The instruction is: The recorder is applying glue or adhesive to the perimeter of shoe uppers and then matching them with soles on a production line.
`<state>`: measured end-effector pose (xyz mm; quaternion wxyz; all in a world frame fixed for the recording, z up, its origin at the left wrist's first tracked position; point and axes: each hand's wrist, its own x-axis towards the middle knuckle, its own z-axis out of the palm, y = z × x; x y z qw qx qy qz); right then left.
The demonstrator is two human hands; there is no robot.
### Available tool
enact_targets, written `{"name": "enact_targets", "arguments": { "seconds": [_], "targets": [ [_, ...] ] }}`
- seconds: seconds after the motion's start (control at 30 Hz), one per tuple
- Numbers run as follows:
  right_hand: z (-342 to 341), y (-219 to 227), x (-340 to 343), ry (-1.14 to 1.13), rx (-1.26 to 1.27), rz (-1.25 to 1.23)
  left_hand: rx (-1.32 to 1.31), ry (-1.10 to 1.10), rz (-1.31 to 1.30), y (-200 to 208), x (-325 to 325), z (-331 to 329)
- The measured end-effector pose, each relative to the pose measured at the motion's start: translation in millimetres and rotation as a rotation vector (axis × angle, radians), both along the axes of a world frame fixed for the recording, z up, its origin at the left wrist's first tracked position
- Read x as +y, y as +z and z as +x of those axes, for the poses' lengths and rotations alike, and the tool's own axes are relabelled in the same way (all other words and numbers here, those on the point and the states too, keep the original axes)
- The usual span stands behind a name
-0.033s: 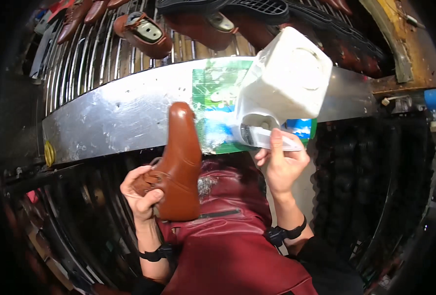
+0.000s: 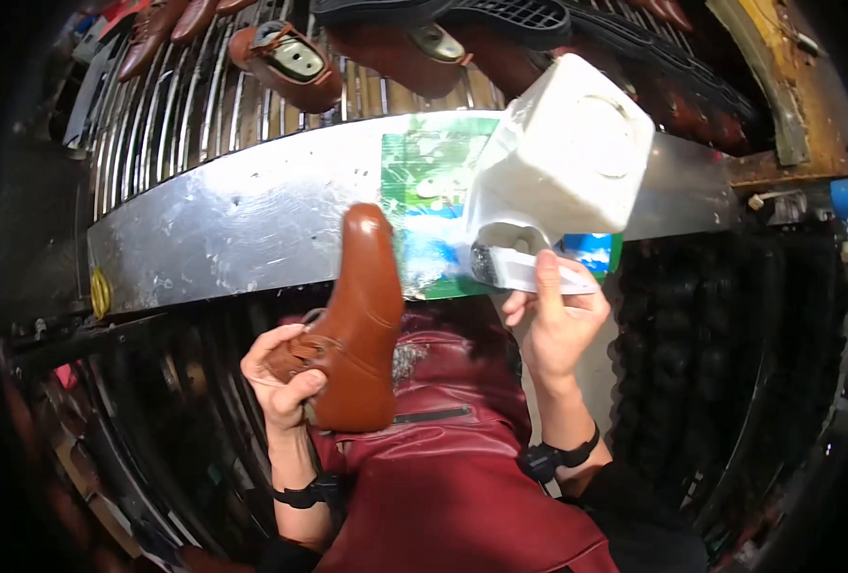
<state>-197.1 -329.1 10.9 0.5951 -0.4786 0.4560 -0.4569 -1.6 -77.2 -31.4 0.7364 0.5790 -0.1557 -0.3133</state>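
My left hand (image 2: 287, 379) is closed round the laced opening of a smooth brown leather shoe (image 2: 371, 306), whose rounded toe points away from me. The shoe is held above my lap, its toe overlapping the near edge of the metal bench. In my right hand (image 2: 562, 320), thumb on top, is the flat handle of a white-handled brush (image 2: 543, 273). The brush's dark end lies at the mouth of a white plastic jug (image 2: 577, 134) on the bench. What is inside the jug is mostly hidden.
The shiny metal bench (image 2: 214, 224) bears a green and blue printed sheet (image 2: 433, 181) under the jug. Behind it, a roller rack (image 2: 185, 124) holds several brown shoes (image 2: 295, 67) and black soles (image 2: 519, 19). A yellow loop (image 2: 101, 292) hangs at the bench's left end. My dark red apron (image 2: 462, 477) covers my lap.
The whole picture has shifted slightly to the right. Both hands keep their grips on the shoe and the brush.
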Motion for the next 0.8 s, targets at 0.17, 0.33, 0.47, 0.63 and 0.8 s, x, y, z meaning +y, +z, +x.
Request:
{"name": "enact_targets", "arguments": {
  "seconds": [0.17, 0.33, 0.47, 0.63, 0.8],
  "targets": [
    [10.5, 33.3, -12.3, 0.24, -0.406, 0.37, 0.09, -0.078, -0.023, 13.1, 1.8, -12.2],
    [22.0, 41.0, -3.6, 0.387, -0.332, 0.192, 0.236, -0.06, -0.125, 25.3, -4.6, -18.5],
    [7.1, 47.3, 34.5, 0.464, -0.316, 0.113, 0.288, -0.012, -0.227, 16.1, -9.6, -20.9],
    [-13.2, 49.2, 71.8, 0.698, -0.152, -0.043, 0.264, -0.051, -0.222, 13.7, -10.2, -6.8],
    [-20.3, 73.8, 77.7, 0.934, -0.08, -0.4, 0.245, -0.026, -0.266, 22.1, -14.7, 3.3]
  ]
}}
